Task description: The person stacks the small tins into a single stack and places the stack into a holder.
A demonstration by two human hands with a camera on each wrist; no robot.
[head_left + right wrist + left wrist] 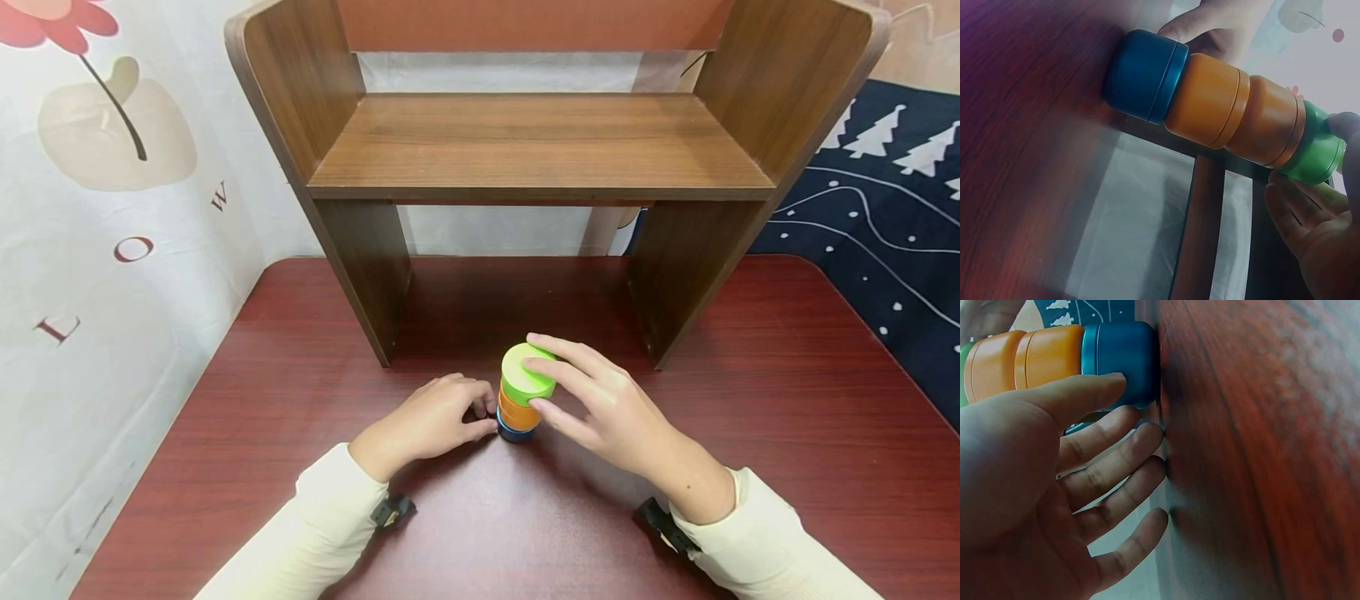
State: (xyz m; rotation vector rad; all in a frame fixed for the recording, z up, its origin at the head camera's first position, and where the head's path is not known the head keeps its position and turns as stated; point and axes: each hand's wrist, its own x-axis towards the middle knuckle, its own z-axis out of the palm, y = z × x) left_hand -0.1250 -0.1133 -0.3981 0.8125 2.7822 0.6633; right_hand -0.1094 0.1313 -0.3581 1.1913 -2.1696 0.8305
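Note:
A stack of round cup-shaped pieces stands upright on the table: a dark blue cup (1145, 76) at the bottom, two orange cups (1207, 100) above it, and a green cup (527, 373) with a flat, pale top uppermost. My right hand (611, 408) holds the green cup from the right, thumb on its near side, other fingers on its top and far side. Low on the left, my left hand (438, 417) rests beside the blue cup (1124, 359). Its thumb is against or very close to that cup, and its loosely bent fingertips (1147, 439) are at the table surface.
Behind the stack, a brown wooden shelf unit (540, 146) stands on the reddish table (262, 400), its side panels reaching down to either side. A printed white cloth (150, 333) hangs at the left, a dark blue one (885, 217) at the right.

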